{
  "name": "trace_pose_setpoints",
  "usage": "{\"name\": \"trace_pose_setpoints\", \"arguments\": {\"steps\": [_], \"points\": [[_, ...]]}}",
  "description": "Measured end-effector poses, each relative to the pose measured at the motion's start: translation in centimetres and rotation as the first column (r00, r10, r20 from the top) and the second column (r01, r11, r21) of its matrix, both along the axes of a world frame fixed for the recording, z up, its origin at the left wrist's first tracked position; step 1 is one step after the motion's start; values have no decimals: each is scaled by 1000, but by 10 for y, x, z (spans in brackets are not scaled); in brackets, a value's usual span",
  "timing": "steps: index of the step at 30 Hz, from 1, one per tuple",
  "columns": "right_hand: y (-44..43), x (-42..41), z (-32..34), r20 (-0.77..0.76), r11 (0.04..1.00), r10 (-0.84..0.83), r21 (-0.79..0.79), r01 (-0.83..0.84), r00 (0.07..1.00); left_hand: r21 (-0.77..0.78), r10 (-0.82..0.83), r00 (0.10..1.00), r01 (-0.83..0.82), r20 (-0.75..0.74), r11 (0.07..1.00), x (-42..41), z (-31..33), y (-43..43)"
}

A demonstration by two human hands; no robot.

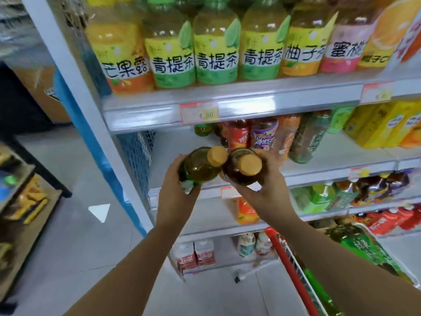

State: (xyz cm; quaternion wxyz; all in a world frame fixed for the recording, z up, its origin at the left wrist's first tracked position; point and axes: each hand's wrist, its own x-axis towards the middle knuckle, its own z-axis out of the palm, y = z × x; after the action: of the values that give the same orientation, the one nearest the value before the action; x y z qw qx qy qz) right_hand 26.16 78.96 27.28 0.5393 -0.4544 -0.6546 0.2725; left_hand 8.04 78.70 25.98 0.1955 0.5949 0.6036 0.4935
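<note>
My left hand [175,197] grips a green-labelled bottle of pale tea [200,166] with a yellow cap. My right hand [266,192] holds a bottle of dark brown tea [239,172], also yellow-capped. Both bottles are upright in front of the second shelf [330,172] and touch near their caps. More tea bottles [264,135] stand at the back of that shelf, behind the held ones.
Large juice and tea bottles [216,46] fill the top shelf, with a price tag [199,112] on its rail. Yellow cartons [385,124] sit to the right. A red-rimmed shopping basket [291,272] holding green bottles is at lower right. Another rack [27,201] stands left across the grey floor.
</note>
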Motion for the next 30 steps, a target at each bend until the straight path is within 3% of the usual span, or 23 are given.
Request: {"name": "trace_pose_setpoints", "arguments": {"steps": [7,14,17,22,26,30], "points": [[47,-40,-24,-29,998,-46,-37,45,999,17,-16,1000,16,0,1000,-32,-29,56],[90,-68,-38,-18,987,-34,-157,31,999,-45,72,939,-61,336,997,-22,-45,98],[111,-78,-39,37,983,-38,-179,44,999,-64,112,918,-95,380,993,-20,-41,110],[126,-75,-59,53,966,-48,-250,59,997,-136,8,975,23,221,990,-30,-58,104],[118,-69,-89,274,942,-49,-308,136,961,-170,-68,986,94,151,981,-37,-64,93],[124,-70,-95,379,942,-77,-276,193,922,-173,-69,996,78,60,982,-52,-72,99]]}}
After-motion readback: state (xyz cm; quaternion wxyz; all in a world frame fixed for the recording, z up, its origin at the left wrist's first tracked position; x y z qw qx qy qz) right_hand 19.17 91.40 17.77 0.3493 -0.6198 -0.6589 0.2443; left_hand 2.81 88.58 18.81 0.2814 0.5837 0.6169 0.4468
